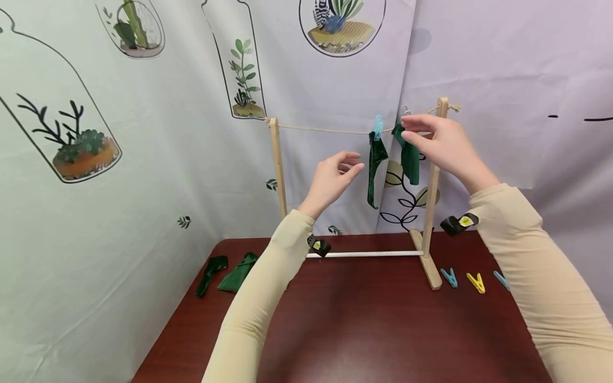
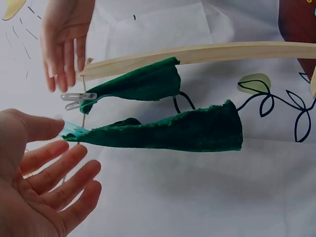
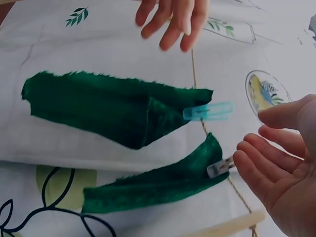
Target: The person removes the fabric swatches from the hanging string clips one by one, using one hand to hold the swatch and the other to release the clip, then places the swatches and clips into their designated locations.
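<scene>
Two dark green cloth pieces hang from a thin rope [image 1: 325, 130]. A light blue clothespin [image 1: 378, 127] clips the left cloth [image 1: 376, 165] at its top; a grey, see-through clothespin [image 3: 220, 168] clips the right cloth [image 1: 410, 159]. My left hand [image 1: 332, 178] hovers left of the blue-pinned cloth, fingers loosely bent and holding nothing. Up by the grey clothespin is my right hand [image 1: 442, 146], fingers relaxed, and its fingertips overlap the top of the right cloth in the head view. In the right wrist view that palm faces the grey clothespin with nothing in it.
A left wooden post [image 1: 278, 165] and a right wooden post [image 1: 433, 186] carry the rope, with a white rod [image 1: 373, 254] low between them. On the dark red table [image 1: 364, 319], green cloths [image 1: 239, 274] lie at left; blue and yellow clothespins [image 1: 476, 283] lie at right.
</scene>
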Demonstrator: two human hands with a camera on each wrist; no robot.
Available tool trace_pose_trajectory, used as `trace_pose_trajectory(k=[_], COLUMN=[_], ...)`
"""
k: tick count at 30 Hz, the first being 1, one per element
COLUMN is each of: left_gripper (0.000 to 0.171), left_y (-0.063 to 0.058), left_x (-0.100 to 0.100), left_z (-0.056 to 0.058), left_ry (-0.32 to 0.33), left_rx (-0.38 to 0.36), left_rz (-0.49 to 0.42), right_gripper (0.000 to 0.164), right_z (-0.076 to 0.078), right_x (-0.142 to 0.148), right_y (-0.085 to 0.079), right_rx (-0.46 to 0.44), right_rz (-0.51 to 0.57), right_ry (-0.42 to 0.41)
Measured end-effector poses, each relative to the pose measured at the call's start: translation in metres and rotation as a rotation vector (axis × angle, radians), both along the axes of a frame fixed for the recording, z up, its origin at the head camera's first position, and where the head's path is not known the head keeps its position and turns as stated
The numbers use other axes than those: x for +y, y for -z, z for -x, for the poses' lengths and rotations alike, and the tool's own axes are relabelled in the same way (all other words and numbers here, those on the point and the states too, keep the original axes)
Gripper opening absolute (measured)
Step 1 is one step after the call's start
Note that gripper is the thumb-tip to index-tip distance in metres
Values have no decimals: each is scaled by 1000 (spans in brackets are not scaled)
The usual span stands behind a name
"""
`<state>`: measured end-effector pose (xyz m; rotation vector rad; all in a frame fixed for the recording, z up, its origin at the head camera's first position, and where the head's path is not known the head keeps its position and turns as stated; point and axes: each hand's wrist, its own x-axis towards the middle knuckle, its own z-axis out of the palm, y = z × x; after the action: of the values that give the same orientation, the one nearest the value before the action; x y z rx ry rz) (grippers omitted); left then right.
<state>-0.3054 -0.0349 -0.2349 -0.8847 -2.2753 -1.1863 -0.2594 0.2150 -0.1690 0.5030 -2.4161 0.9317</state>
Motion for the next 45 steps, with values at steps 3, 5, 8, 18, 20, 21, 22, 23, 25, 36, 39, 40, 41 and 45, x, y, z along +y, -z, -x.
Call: trace_pose_trajectory(k=[3, 5, 8, 18, 20, 21, 22, 23, 25, 36, 39, 40, 41, 45], left_gripper=[32, 33, 33, 38, 39, 39, 40, 40, 41, 39, 41, 43, 44, 49], left_y=[2, 2, 1, -1, -2, -3, -4, -5, -5, 4, 6, 6, 6, 5], left_x=[5, 8, 13, 25, 29, 30, 32, 34, 36, 36, 36, 36, 36, 38], left_z=[3, 6, 11, 26, 27, 29, 29, 31, 33, 52, 55, 55, 56, 56], left_ry=[2, -2, -4, -17, -16, -15, -12, -10, -9, 50, 54, 54, 55, 68], left_rx=[-34, -41, -35, -73, -92, -100, -104, -106, -109, -201, -211, -210, -211, -220], left_rz=[-11, -16, -33, -105, -116, -119, -121, -124, -129, -197, -194, -188, -183, -171], right_gripper=[51, 52, 54, 59, 58, 58, 58, 57, 57, 59, 57, 57, 56, 55], right_z=[5, 8, 13, 28, 30, 31, 32, 33, 35, 49, 53, 54, 54, 55], right_x=[-5, -8, -11, -16, -17, -17, -18, -18, -20, -32, -33, -33, -33, -33], right_y=[-4, -8, -13, -25, -28, -30, -32, -34, -37, -34, -33, -33, -33, -35], right_rx=[-6, -15, -31, -121, -122, -121, -120, -122, -135, -205, -202, -203, -204, -207], right_rz=[-16, -28, -45, -75, -83, -88, -93, -96, -108, -166, -182, -188, -193, -216], right_ry=[-17, -26, -34, -62, -69, -71, -72, -75, -76, -78, -84, -84, -84, -87])
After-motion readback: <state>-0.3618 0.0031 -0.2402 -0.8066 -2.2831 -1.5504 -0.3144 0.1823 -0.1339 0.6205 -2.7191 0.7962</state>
